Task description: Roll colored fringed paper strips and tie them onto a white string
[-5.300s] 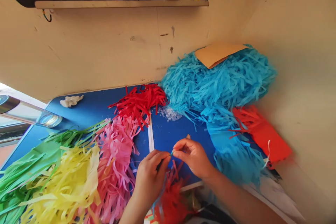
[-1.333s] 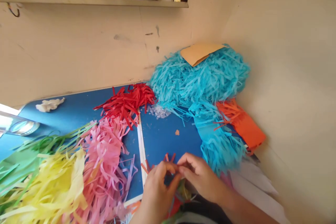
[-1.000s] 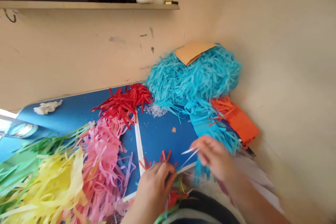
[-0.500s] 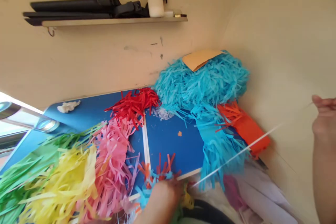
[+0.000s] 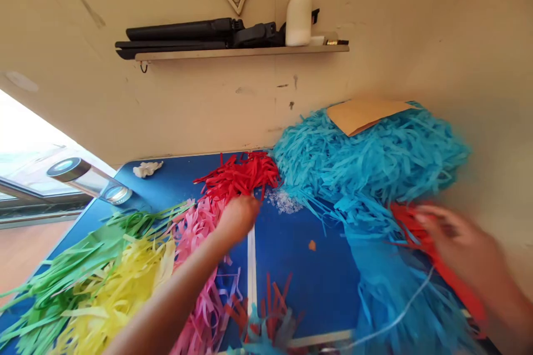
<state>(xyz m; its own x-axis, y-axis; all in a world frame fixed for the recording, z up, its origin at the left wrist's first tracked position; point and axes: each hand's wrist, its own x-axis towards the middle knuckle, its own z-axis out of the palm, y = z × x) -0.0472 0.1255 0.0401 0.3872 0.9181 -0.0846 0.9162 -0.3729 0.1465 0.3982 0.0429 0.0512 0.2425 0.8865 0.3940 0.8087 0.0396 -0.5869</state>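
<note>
My left hand (image 5: 236,216) reaches forward over the blue table (image 5: 175,180) to the near edge of the red paper fringe (image 5: 241,175), beside the pink fringe (image 5: 200,227). Motion blur hides its fingers. My right hand (image 5: 458,241) is low at the right, blurred, over the orange fringe (image 5: 410,222) and the big light-blue fringe pile (image 5: 366,161). A thin white thread (image 5: 400,310) trails from near it across the blue fringe. A small bunch of red and blue strips (image 5: 266,321) lies at the table's near edge.
Green fringe (image 5: 75,249) and yellow fringe (image 5: 120,283) cover the near left. A brown card (image 5: 366,113) tops the blue pile. A glass (image 5: 89,180) and a crumpled tissue (image 5: 147,167) sit at the far left. A wall shelf (image 5: 241,51) carries black objects and a white bottle (image 5: 298,8).
My left hand left the small bunch at the near edge and stretched forward to the red fringe. My right hand came down from far right toward the orange fringe. The view tilted up.
</note>
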